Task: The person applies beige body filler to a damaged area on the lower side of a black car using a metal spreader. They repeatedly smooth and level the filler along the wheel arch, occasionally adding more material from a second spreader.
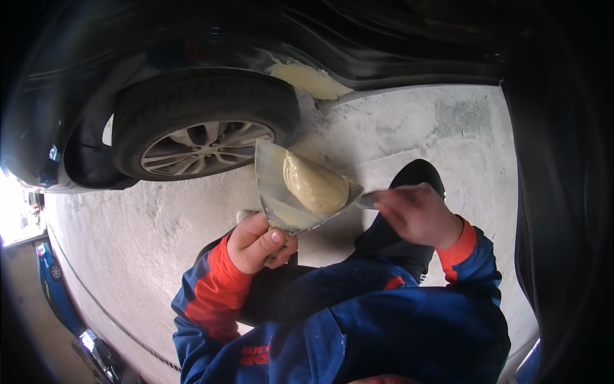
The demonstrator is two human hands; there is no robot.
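Note:
My left hand (261, 243) grips a wide flat scraper (275, 185) by its handle. Its grey blade holds a thick, glossy mound of beige paste (316, 182). My right hand (419, 214), slightly blurred, is closed on a narrow putty knife (369, 200) at the right corner of the scraper; the knife's tip is hidden or indistinct by the paste. Above both hands, a patch of similar beige paste (307, 78) is spread on the lower edge of a black car body (416, 38), just behind and above the wheel arch.
A tyre with a silver spoked wheel (206, 150) is just ahead. I crouch on pale concrete floor (121, 237), my dark shoe (416, 171) on the right. A dark vertical edge (537, 192) runs down the right side. Other cars (54, 281) stand at the far left.

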